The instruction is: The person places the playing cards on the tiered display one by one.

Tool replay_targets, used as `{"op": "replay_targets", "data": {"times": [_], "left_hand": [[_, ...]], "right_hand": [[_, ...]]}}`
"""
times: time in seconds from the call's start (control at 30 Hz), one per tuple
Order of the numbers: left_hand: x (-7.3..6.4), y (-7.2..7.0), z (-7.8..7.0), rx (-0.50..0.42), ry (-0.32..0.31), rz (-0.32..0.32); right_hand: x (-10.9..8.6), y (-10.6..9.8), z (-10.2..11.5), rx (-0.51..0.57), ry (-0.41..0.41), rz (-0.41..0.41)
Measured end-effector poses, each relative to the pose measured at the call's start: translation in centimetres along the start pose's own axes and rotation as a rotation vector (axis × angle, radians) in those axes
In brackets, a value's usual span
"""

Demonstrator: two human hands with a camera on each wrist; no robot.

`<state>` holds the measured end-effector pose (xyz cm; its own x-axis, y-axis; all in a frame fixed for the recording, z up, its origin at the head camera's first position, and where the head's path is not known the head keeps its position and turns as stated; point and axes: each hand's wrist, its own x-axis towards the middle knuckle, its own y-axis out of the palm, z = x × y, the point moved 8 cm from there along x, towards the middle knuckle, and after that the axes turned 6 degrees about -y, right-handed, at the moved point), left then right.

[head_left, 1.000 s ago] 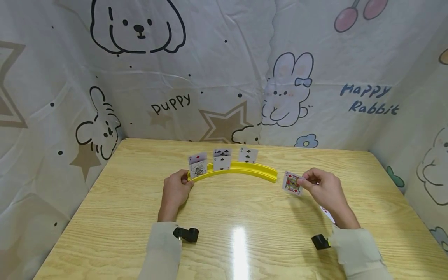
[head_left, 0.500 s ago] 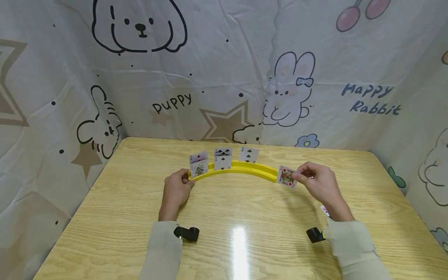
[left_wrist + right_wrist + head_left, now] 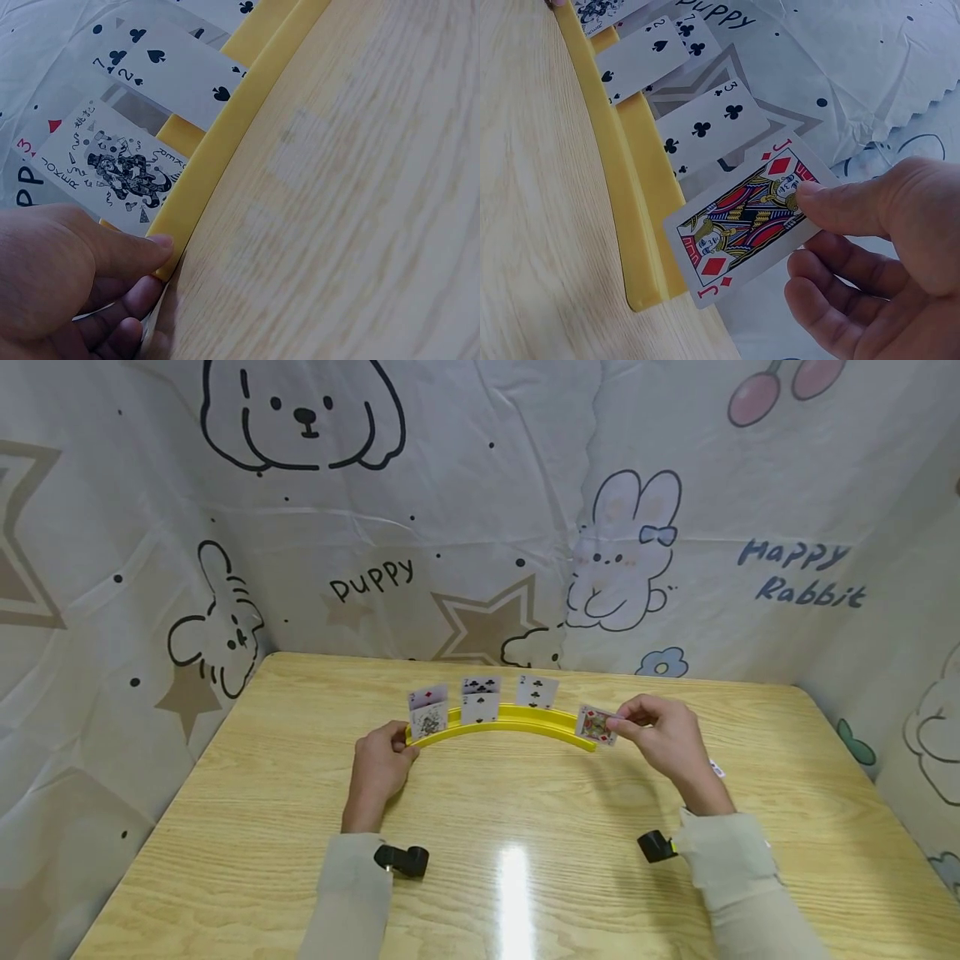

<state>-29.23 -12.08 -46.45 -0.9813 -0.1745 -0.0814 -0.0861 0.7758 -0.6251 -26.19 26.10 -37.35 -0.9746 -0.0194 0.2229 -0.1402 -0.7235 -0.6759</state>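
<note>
My left hand (image 3: pixel 378 768) grips the left end of a curved yellow card holder (image 3: pixel 525 718), thumb on its front edge. My right hand (image 3: pixel 663 739) pinches a jack of diamonds (image 3: pixel 742 217) between thumb and fingers. In the head view that card overlaps the holder's right end; whether its lower edge touches the groove I cannot tell. Standing in the holder are a joker (image 3: pixel 124 169) before a red three (image 3: pixel 43 136), a two of spades (image 3: pixel 176 79) before a seven of clubs (image 3: pixel 697 41), and a three of clubs (image 3: pixel 705 127) farther right.
Another card (image 3: pixel 717 768) lies on the wooden table (image 3: pixel 465 827), mostly hidden behind my right wrist. A printed cloth (image 3: pixel 480 527) hangs behind and beside the table. Small black cameras (image 3: pixel 403 860) sit on both sleeves.
My right hand has moved left and farther from me, bringing the jack of diamonds from beside the holder to over its right end. The left hand keeps its grip in place.
</note>
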Motion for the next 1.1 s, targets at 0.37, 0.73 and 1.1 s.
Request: {"op": "replay_targets", "data": {"times": [0.37, 0.73, 1.1], "left_hand": [[0.0, -0.1, 0.0, -0.011, 0.003, -0.003], [0.2, 0.0, 0.1, -0.015, 0.001, 0.003], [0.2, -0.1, 0.1, -0.003, 0.014, -0.009]], "right_hand": [[1.0, 1.1, -0.2, 0.062, 0.041, 0.016], [2.0, 2.4, 0.4, 0.105, 0.054, 0.011], [3.0, 3.9, 0.5, 0.139, 0.059, 0.005]]}}
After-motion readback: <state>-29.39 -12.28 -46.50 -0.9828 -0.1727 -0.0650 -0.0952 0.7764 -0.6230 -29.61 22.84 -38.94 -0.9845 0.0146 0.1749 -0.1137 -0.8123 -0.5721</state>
